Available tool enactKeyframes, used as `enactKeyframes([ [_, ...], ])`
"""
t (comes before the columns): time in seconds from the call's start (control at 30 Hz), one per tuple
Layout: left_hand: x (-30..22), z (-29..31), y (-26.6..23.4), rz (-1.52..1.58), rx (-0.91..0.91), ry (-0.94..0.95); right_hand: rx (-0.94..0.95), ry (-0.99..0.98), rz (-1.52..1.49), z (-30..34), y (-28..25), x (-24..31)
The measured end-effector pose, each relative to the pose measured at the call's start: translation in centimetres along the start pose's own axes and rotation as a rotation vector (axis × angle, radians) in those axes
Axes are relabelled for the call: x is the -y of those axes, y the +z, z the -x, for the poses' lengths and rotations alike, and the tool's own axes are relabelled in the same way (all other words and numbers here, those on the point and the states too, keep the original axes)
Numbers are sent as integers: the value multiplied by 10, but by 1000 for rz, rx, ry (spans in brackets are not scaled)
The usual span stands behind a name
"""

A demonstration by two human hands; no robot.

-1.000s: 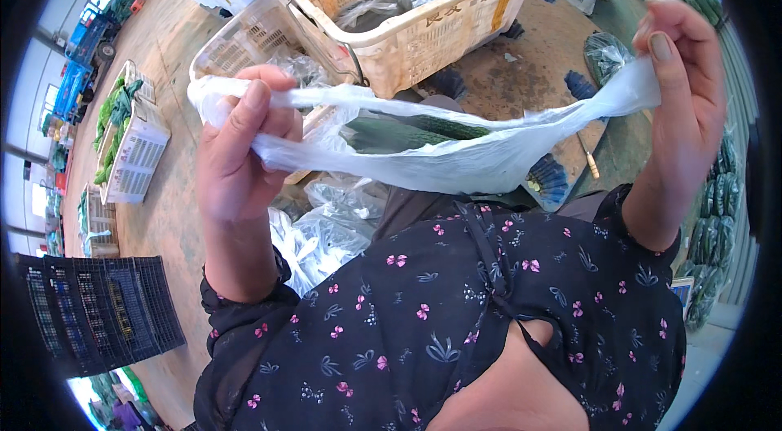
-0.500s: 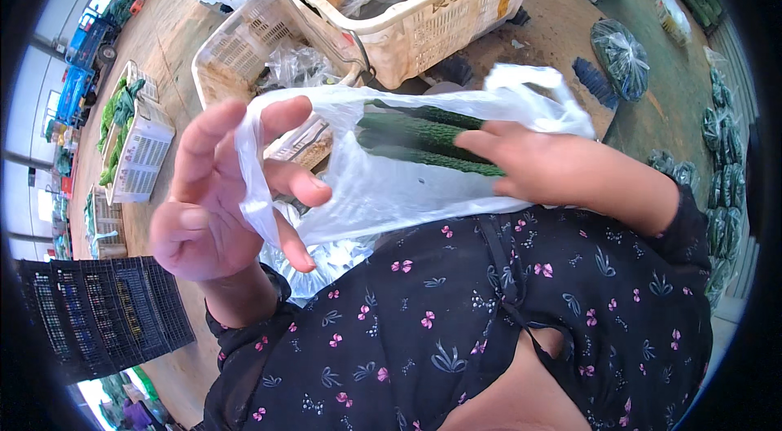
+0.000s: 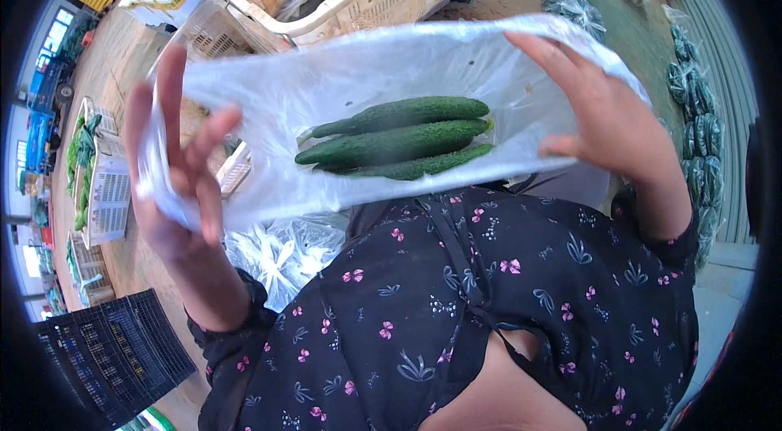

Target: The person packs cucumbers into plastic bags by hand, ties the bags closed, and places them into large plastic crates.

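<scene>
A thin white plastic bag point(image 3: 261, 93) is stretched wide in front of my body, between my two hands. Several dark green cucumbers point(image 3: 399, 136) lie side by side across it. At the bag's left end, my left hand point(image 3: 179, 166) has its fingers spread apart, with the plastic looped over them; that hand is a little blurred. My right hand point(image 3: 599, 109) is at the bag's right end, fingers and thumb apart, touching the plastic. Neither hand touches the cucumbers.
Beyond the bag stands a large dirty cream crate point(image 3: 358, 3) with plastic-wrapped goods inside. A white crate of green vegetables point(image 3: 106, 178) and a black crate point(image 3: 118, 358) are at left. Clear plastic point(image 3: 285, 256) lies below the bag. Bagged vegetables point(image 3: 702, 142) line the right wall.
My right hand has moved off the cucumbers to the bag's right end. The bag is spread wider, and the cucumbers show whole. My left hand has shifted slightly left.
</scene>
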State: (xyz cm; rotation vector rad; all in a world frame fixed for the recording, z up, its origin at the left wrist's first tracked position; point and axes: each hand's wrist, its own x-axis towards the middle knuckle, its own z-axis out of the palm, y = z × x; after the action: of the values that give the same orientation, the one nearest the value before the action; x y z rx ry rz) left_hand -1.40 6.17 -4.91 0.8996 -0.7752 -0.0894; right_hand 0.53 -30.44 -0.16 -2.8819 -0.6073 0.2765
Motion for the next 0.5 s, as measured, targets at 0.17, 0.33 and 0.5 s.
enactKeyframes([
  [0.17, -7, -66, -32, -431, -64, 134, -259, -249, 64, -41, -3, -25],
  [0.33, -39, -61, -36, -587, 69, 379, -366, -368, 122, -20, -28, -4],
  [0.5, -16, -9, 10, -939, 167, 184, -261, -347, 156, 18, -14, 20],
])
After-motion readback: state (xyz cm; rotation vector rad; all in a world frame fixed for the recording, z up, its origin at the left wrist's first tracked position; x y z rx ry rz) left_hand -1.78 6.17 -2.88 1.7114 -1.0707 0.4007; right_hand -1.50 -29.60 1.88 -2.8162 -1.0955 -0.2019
